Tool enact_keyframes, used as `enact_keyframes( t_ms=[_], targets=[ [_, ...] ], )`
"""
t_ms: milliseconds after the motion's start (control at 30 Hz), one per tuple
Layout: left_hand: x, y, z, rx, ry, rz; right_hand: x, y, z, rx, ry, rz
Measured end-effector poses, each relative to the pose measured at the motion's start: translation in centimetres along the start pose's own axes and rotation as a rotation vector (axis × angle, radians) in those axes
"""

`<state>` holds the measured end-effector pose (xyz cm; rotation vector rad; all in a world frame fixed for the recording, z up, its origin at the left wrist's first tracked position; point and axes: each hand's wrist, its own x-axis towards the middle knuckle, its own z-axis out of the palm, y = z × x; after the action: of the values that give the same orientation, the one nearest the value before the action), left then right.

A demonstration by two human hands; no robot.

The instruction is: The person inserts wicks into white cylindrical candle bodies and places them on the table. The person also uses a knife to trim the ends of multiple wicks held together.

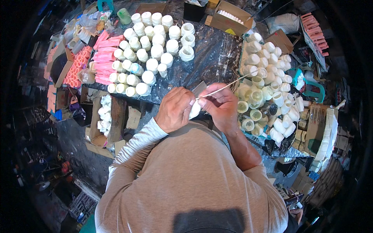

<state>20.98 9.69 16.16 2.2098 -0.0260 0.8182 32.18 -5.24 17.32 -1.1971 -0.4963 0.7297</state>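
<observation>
Close to my body, at the front edge of the dark table, my left hand (175, 109) is closed around a small white rounded piece (195, 111), mostly hidden by the fingers. My right hand (220, 108) pinches a thin tan strand (227, 85), which runs from the white piece out to the upper right. A flat greyish piece (199, 89) shows just beyond the fingertips; its kind is unclear. Many white wrapped cylinders (157, 51) stand in rows to the left on the table. On the right lies a pile of whitish, partly translucent cups (255, 97).
Pink bundles (108, 58) lie left of the cylinders, and pink rings (79, 64) farther left. A cardboard box (116, 120) of white pieces stands lower left. Another box (230, 17) is at the far side. Boxes (316, 124) and a green plastic chair (315, 92) stand right.
</observation>
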Motion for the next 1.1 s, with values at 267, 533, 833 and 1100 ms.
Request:
enact_keyframes(
  t_ms=[267, 533, 833, 1100],
  targets=[
    [-0.4, -0.5, 0.0, -0.016, -0.080, -0.071, 1.7, -0.2, -1.3, 0.157, 0.162, 0.067],
    [-1.3, -1.6, -0.2, -0.120, -0.119, -0.211, 5.1, -2.1, -4.6, 0.293, 0.264, -0.044],
    [-3.8, -4.2, 0.1, -0.460, -0.215, -0.703, 6.2, -1.2, -5.1, 0.532, 0.412, -0.092],
    [-7.0, -6.6, 0.7, -1.255, -0.167, -0.989, 6.2, 0.0, -7.7, 0.275, 0.378, -0.124]
  ],
)
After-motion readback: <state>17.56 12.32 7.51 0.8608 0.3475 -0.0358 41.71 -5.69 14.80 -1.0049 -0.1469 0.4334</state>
